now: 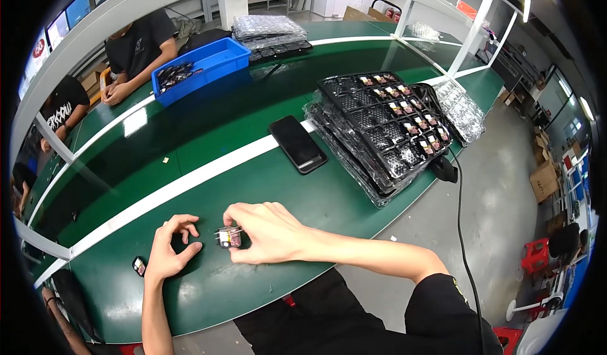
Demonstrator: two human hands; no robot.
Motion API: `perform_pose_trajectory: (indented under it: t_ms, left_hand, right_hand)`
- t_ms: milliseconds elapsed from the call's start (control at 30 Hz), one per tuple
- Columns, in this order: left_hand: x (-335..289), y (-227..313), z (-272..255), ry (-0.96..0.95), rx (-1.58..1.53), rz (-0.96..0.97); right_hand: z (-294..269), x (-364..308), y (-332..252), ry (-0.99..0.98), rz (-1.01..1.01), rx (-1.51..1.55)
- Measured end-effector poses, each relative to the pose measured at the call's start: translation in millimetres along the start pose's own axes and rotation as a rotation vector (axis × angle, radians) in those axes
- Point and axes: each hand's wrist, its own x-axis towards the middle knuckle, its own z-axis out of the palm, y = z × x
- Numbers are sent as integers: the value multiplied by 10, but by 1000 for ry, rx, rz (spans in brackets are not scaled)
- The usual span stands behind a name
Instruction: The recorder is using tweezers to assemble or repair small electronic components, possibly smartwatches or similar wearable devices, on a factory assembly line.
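Between the thumb and fingers of my right hand (pixel 269 233) is a small black device (pixel 229 237) with a colourful label and thin metal-looking prongs or wires on its left side. I cannot make out its exact kind. To its left, my left hand (pixel 174 247) rests near the green tabletop with fingers loosely bent and thumb apart, holding nothing. Just left of that wrist lies a second small black piece (pixel 139 266) with a similar label. Farther right, a stack of black plastic trays (pixel 386 124) carries several labelled pieces in the compartments of its top tray.
A dark phone (pixel 297 144) lies beyond my right hand. Across the white-striped green table (pixel 208 304) stands a blue bin (pixel 218 61) with black parts, near clear plastic trays (pixel 269 27). A black cable (pixel 465 228) hangs over the right edge. Co-workers sit at the far left.
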Motion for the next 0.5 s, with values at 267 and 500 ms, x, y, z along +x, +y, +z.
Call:
perform_pose_trajectory:
  t_ms: [267,500]
  left_hand:
    - [-850,251,-371,612,969,-172]
    - [-1181,-235,-429,533,887,-414]
  right_hand:
    - [-1692,-814,142,568,286,-231]
    - [-2558,-982,872,755,565,-441]
